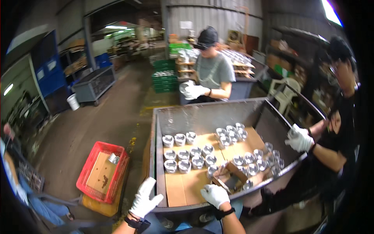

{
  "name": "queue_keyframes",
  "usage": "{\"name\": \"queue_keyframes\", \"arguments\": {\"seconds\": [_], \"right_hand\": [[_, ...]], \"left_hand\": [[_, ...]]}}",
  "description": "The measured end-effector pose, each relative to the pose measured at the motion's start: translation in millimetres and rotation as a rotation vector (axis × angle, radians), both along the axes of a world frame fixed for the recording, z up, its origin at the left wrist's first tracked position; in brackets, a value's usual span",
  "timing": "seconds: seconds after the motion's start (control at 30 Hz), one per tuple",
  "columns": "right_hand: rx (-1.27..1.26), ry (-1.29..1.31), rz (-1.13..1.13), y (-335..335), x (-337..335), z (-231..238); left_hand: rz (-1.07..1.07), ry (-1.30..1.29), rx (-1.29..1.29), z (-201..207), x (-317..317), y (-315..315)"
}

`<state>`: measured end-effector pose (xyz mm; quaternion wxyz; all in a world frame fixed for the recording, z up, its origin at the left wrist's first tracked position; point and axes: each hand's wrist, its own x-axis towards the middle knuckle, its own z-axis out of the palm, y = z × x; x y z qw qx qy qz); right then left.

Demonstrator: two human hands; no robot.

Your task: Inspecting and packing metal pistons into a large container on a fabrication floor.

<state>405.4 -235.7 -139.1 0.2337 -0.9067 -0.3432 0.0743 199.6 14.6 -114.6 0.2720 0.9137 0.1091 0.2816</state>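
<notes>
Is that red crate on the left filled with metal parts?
No, only one metal part shows in the red crate, near its far right corner, with cardboard visible beside it.

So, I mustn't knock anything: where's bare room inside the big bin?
Free: cardboard bordered by the left metal parts, the near rim and the right hand; also right of the far parts. Crowded: near right, around the open box.

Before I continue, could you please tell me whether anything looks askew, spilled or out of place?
Two things, perhaps. The open cardboard box near the right hand sits askew to the rows of metal parts. In the red basket, a dark patch marks the cardboard liner; whether stain or tear, I cannot tell.
</notes>
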Motion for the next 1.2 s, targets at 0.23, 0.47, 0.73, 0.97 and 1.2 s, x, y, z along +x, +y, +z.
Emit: {"name": "queue_keyframes", "arguments": {"seconds": [0.23,0.47,0.73,0.97,1.2], "right_hand": [[0.011,-0.029,-0.041,-12.8,3.4,-1.2],[0.023,0.097,-0.030,-9.3,3.3,4.6],[-0.014,0.212,0.042,-8.0,6.3,6.9],[-0.395,0.286,0.447,-7.7,75.7,45.7],[-0.379,-0.009,0.418,46.2,201.5,26.1]], "left_hand": [[0.199,0.380,-0.248,-14.1,88.5,82.4],[0.196,0.520,-0.346,-16.9,181.1,119.8],[0.406,0.523,-0.120,-48.1,210.1,123.0],[0.464,0.570,-0.197,-47.8,212.1,123.6],[0.460,0.552,-0.153,-52.9,215.5,125.6]]}}
